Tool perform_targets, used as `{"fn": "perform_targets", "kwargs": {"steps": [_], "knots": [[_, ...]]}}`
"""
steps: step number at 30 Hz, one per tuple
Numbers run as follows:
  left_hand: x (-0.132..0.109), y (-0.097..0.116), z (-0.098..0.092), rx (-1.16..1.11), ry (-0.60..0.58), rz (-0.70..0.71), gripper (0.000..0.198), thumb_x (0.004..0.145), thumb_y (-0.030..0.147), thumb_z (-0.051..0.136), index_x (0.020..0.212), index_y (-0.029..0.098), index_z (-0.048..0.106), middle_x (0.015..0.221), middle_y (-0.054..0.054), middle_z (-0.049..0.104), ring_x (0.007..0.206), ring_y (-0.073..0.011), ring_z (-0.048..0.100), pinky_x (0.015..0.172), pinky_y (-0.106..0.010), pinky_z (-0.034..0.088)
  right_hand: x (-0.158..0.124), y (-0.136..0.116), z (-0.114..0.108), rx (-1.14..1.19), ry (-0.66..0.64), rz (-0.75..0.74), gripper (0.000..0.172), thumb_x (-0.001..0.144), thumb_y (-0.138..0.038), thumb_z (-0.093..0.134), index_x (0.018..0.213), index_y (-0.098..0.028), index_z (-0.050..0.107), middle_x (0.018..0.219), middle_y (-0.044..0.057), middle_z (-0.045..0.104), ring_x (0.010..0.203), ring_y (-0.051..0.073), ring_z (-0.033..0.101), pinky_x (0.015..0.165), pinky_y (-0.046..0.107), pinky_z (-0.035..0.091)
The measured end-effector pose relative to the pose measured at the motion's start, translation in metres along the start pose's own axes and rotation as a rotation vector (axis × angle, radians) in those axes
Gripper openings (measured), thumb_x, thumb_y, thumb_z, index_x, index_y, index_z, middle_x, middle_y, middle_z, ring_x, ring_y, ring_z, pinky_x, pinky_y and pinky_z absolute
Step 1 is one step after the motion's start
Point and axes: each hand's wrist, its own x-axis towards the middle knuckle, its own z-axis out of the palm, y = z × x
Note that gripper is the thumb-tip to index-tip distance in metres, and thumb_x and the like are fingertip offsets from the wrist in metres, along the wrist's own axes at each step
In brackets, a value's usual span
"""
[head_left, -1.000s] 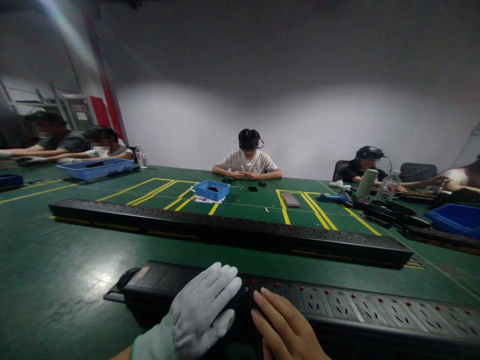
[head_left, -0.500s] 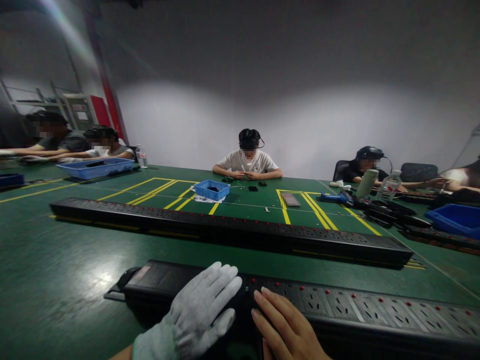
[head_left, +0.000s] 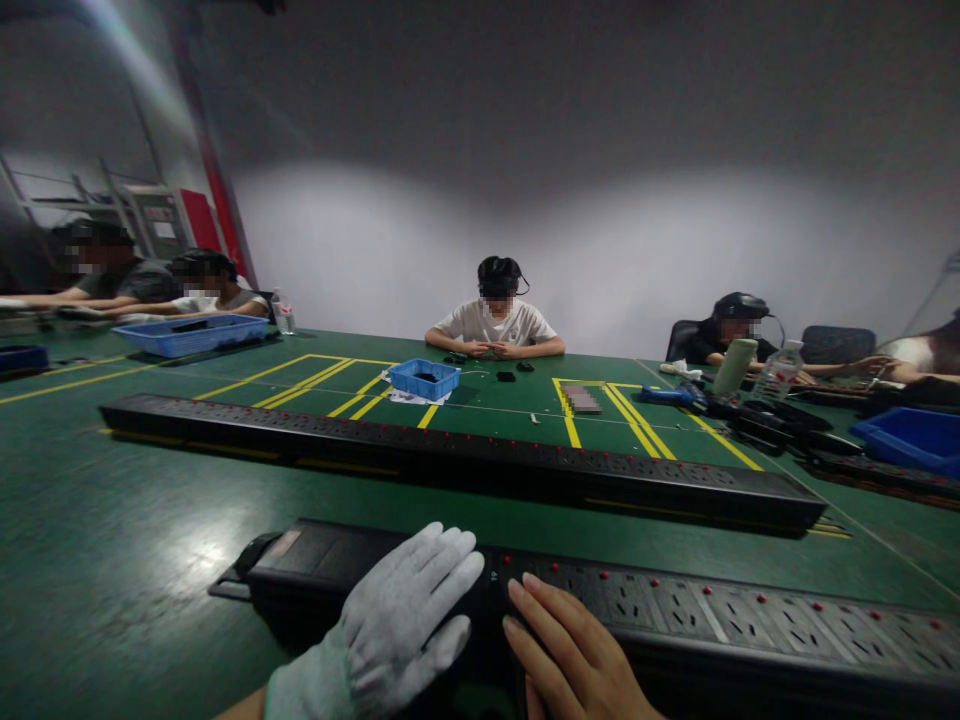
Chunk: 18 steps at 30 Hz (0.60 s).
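Long black metal-looking socket strip (head_left: 697, 612) lies toward the near edge of the glossy green surface (head_left: 180, 540), that edge itself out of our view. Its long axis runs left to right, slanting slightly toward us at the right, where it passes out of sight. We have both hands on it, so it lies directly beneath our fingers and neither hand is clearly nearer. Our left hand (head_left: 409, 615), in a pale grey knitted glove (head_left: 375, 645), lies across the plain stretch toward the left end; our bare right hand (head_left: 574, 650) lies where the red-dotted sockets begin. Both sets of fingers point inward across the long axis, with a narrow gap between the hands. They are straight and released, grasping nothing that we can see; how firmly they press, we cannot tell. Toward the far edge of the surface, a second long black strip (head_left: 450, 450) lies roughly parallel, well apart from our fingers, and beyond it sits a small blue plastic tray (head_left: 420, 391).
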Motion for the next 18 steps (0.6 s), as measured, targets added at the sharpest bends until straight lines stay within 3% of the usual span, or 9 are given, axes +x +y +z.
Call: {"fn": "perform_targets", "kwargs": {"steps": [18], "knots": [[0.0030, -0.0045, 0.0004, -0.017, 0.060, 0.038, 0.050, 0.094, 0.025, 0.055, 0.143, 0.015, 0.049, 0.147, -0.010, 0.049, 0.137, -0.0293, 0.044, 0.114, -0.045, 0.041, 0.0008, 0.0003, -0.0006, 0.008, 0.003, 0.000, 0.042, 0.081, -0.004, 0.046, 0.119, -0.013, 0.063, 0.140, 0.011, 0.058, 0.137, 0.024, 0.047, 0.106, 0.037, 0.050]]}}
